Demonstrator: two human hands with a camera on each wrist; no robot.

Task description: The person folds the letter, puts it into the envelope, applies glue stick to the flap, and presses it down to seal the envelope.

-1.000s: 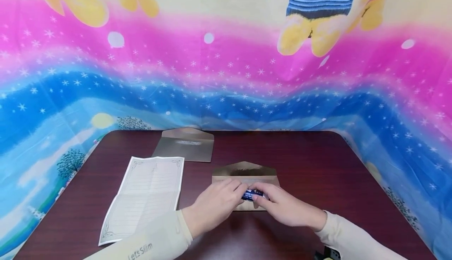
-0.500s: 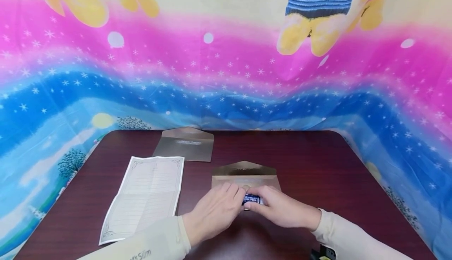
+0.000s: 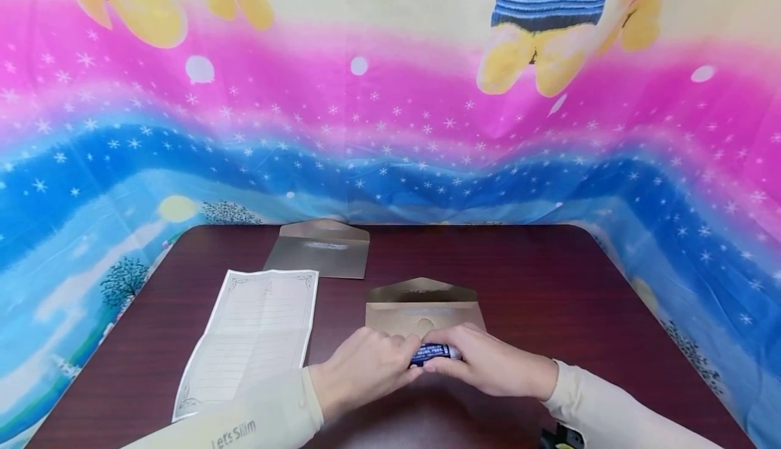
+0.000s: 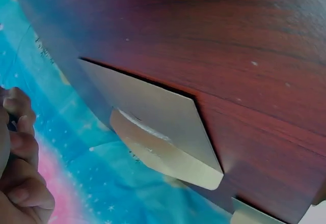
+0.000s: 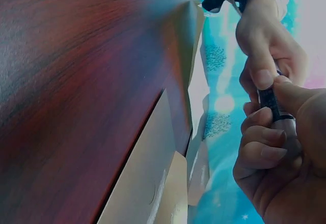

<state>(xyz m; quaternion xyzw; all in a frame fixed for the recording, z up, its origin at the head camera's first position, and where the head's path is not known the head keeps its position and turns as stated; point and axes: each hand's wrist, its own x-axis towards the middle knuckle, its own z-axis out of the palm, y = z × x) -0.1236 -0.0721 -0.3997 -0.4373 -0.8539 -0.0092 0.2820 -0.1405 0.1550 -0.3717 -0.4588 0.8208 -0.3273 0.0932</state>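
Both hands meet on a glue stick (image 3: 430, 352), dark blue with white print and a pale end, held over the near edge of a gold-brown envelope (image 3: 390, 315). My left hand (image 3: 366, 373) grips its left end. The pale end is in my right hand (image 3: 497, 362), thumb and fingers curled round it. In the right wrist view the glue stick (image 5: 268, 101) shows between the two hands, raised off the table. The envelope's flap lies unfolded away from me, and a round mark shows on its body. Curled fingers (image 4: 25, 168) appear at the left wrist view's edge.
A creased, lined sheet of letter paper (image 3: 259, 334) with an ornate border lies to the left. Behind it is a second envelope (image 3: 323, 257), flap also unfolded. The dark red-brown table (image 3: 525, 259) ends at a colourful printed cloth (image 3: 390, 130).
Both hands have drawn the glue stick a little toward me, baring more of the envelope and its round mark. The paper and second envelope stay put.
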